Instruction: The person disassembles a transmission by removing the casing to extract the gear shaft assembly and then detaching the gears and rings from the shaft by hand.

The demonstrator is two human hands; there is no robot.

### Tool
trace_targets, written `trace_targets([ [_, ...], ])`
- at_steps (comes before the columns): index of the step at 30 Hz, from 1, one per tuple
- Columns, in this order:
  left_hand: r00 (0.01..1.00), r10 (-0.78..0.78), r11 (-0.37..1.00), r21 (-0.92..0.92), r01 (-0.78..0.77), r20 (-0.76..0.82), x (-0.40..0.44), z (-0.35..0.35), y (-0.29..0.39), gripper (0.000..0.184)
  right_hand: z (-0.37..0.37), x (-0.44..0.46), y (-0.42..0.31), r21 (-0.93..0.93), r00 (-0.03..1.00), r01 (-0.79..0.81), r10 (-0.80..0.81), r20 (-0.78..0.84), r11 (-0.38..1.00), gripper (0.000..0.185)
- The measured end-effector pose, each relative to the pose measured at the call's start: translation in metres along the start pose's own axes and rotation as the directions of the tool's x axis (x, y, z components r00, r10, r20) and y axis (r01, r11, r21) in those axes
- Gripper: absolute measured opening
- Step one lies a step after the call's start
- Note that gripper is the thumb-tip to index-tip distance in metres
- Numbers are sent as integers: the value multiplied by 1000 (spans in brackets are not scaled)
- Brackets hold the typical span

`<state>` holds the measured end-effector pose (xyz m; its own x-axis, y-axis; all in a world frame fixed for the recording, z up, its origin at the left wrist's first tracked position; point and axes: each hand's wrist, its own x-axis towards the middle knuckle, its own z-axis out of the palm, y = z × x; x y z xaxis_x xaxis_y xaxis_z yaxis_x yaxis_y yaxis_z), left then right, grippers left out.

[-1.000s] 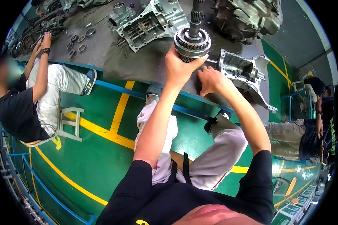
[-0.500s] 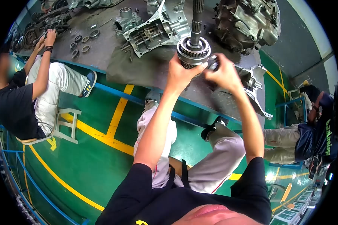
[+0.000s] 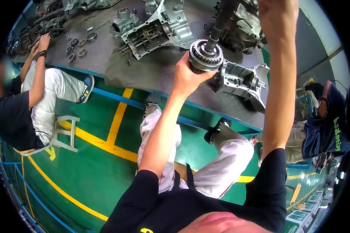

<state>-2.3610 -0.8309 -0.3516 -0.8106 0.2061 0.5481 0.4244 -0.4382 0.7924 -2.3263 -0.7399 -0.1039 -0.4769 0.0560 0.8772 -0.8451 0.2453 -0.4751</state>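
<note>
My left hand [image 3: 187,77] is closed around the lower end of a geared shaft [image 3: 206,56], just under its toothed ring. The shaft leans up and to the right. High at the right edge of the view, my right hand [image 3: 278,17] is raised beyond the shaft; its fingertips are cut off at the top, and anything in them is hidden. Right of the gears, a small metal housing [image 3: 241,79] lies on the bench, close to the shaft's base. An open casing with rods inside [image 3: 153,37] lies behind and left of my left hand.
A large dark gearbox [image 3: 243,29] stands at the back right. A dark cloth [image 3: 130,72] lies at the bench edge [image 3: 186,105], with several rings [image 3: 81,42] farther left. One person [image 3: 13,116] sits at the left with both hands on parts; another [image 3: 324,128] is at the right.
My right hand, with a dark round part half a second ago, has gone from beside the gears up to the top right. The shaft has tilted rightward in my left hand.
</note>
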Motion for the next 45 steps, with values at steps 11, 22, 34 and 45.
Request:
trace_targets([
  [11, 995, 93, 994, 64, -91, -23, 1, 7, 5, 51, -2, -25, 1, 150, 986, -111, 129, -110, 982, 56],
  [22, 997, 65, 996, 65, -62, -35, 4, 8, 5, 54, -21, -102, 44, 38, 941, -338, 339, 4, 940, 72],
  [34, 998, 67, 991, 119, -67, 4, 2, 7, 2, 57, -38, -156, 49, -4, 867, -482, 478, 139, 876, 73],
  [45, 992, 59, 964, 266, -28, -112, 1, 17, 0, 55, -28, -148, 38, -287, 910, -411, 409, -70, 865, 61],
])
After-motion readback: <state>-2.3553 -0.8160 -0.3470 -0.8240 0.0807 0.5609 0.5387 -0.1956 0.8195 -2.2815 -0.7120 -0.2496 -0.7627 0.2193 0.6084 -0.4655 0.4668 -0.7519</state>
